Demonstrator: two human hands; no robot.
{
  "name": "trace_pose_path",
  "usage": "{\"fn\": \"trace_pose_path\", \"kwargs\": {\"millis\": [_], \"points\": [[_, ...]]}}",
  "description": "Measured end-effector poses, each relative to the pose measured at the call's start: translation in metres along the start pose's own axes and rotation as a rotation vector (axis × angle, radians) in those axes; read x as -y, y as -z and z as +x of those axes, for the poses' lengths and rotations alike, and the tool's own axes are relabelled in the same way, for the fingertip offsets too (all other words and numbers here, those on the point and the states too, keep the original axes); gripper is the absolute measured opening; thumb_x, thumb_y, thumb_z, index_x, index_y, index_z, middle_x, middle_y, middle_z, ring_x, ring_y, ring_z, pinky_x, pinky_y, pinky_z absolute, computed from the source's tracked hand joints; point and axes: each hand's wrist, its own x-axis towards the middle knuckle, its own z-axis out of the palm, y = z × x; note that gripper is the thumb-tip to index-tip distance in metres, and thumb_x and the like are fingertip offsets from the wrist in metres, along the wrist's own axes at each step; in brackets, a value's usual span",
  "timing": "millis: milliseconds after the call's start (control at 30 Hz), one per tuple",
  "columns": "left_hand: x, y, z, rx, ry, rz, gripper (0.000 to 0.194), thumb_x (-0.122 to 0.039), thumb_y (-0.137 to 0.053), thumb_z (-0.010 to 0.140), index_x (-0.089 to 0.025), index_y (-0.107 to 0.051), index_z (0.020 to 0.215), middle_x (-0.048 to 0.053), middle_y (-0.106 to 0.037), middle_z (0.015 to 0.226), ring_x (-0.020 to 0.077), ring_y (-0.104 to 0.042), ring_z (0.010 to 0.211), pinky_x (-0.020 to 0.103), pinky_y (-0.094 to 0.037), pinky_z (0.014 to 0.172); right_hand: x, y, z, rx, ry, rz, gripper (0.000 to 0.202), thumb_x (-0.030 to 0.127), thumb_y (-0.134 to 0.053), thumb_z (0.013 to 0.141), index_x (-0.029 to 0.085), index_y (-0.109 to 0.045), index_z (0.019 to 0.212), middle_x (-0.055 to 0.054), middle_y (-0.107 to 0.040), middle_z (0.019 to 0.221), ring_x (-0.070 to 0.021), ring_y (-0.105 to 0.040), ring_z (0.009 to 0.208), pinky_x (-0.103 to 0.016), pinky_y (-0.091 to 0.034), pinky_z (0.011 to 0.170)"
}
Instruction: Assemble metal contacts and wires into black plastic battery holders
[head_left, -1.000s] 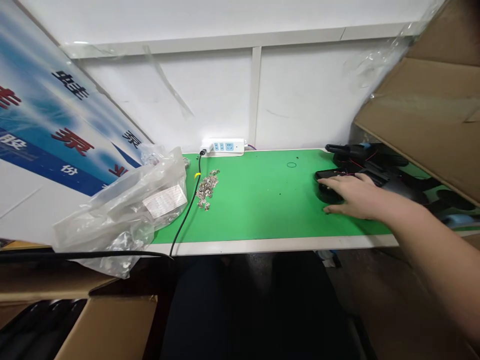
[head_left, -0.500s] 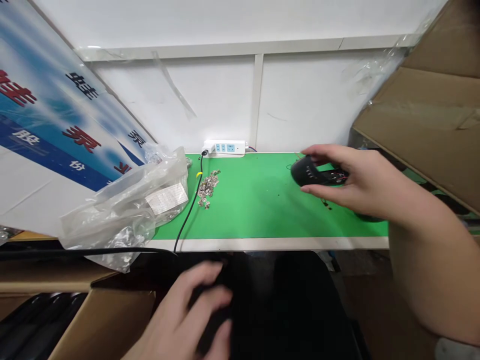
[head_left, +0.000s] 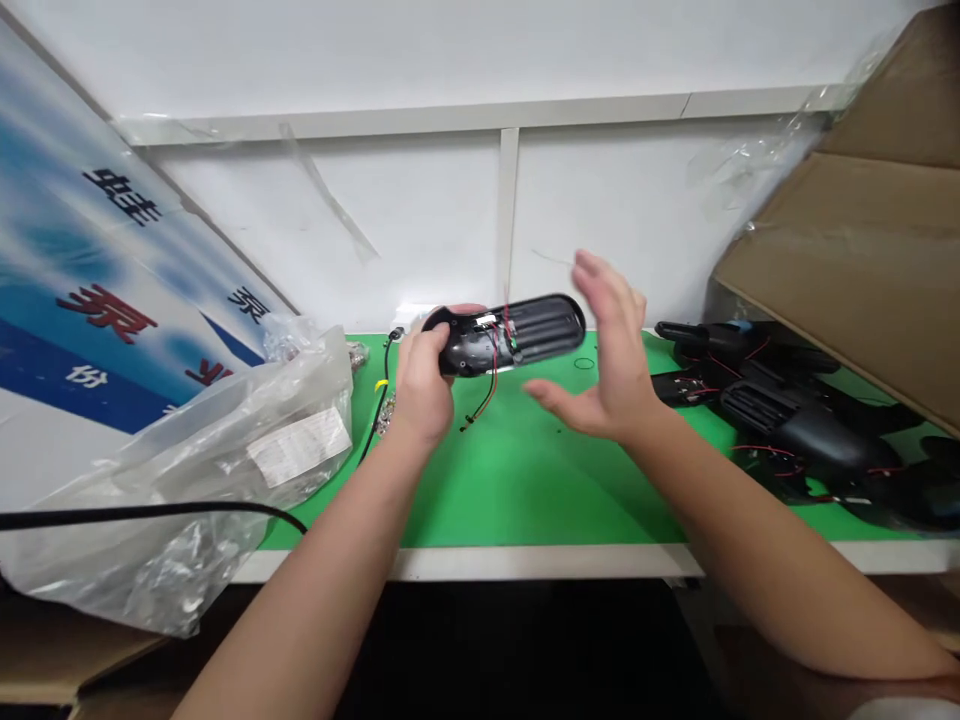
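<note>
My left hand (head_left: pixel 426 385) grips the rounded left end of a long black plastic housing (head_left: pixel 547 328) above the green mat. Its hollow inner side faces me, showing ribs, a small white part and thin red and black wires (head_left: pixel 489 395) that hang below it. Just right of the housing, my right hand (head_left: pixel 611 350) is raised with thumb and fingers spread, holding nothing. Partly behind my left hand lies a pile of small shiny metal pieces (head_left: pixel 385 414).
Several black housings with red wires (head_left: pixel 832 430) lie on the green mat (head_left: pixel 525 490) at right, beside a cardboard box (head_left: pixel 862 220). A clear plastic bag (head_left: pixel 225 480) and a black cable (head_left: pixel 373 425) are at left. A white wall (head_left: pixel 420 220) stands behind.
The black housing has moved left, from my right hand into my left hand, which rose from below the table edge. My right hand has let go and opened. The view has shifted, showing more housings.
</note>
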Motion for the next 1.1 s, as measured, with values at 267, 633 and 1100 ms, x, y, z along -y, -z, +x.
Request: {"fn": "trace_pose_path", "kwargs": {"millis": [267, 633, 1100], "points": [[0.028, 0.003, 0.046, 0.390, -0.189, 0.165, 0.041, -0.028, -0.053, 0.074, -0.017, -0.080, 0.103, 0.006, -0.081, 0.106, 0.0263, -0.072, 0.103, 0.040, -0.056, 0.094, -0.041, -0.023, -0.038, -0.018, -0.064, 0.468, 0.074, 0.055, -0.070, 0.094, 0.031, -0.032, 0.153, -0.015, -0.053, 0.158, -0.0314, -0.051, 0.149, -0.056, -0.043, 0.124], [0.030, 0.006, 0.022, 0.335, -0.576, 0.440, 0.032, -0.024, -0.073, 0.088, -0.021, -0.068, 0.119, 0.013, -0.062, 0.131, 0.0242, -0.060, 0.123, 0.039, -0.054, 0.103, -0.025, -0.015, -0.030, -0.059, -0.446, 0.879, 0.069, 0.071, -0.084, 0.073, 0.025, -0.059, 0.118, -0.008, -0.078, 0.106, -0.0242, -0.077, 0.098, -0.039, -0.064, 0.089], [0.026, -0.007, 0.014, 0.692, -0.527, 0.319, 0.003, -0.023, -0.073, 0.094, -0.021, -0.072, 0.093, 0.004, -0.073, 0.091, 0.0161, -0.067, 0.090, 0.032, -0.054, 0.084, -0.025, -0.015, -0.033, 0.098, -0.704, 1.045, 0.072, 0.083, -0.072, 0.076, 0.022, -0.066, 0.114, -0.005, -0.077, 0.092, -0.0202, -0.074, 0.080, -0.034, -0.061, 0.074]]}}
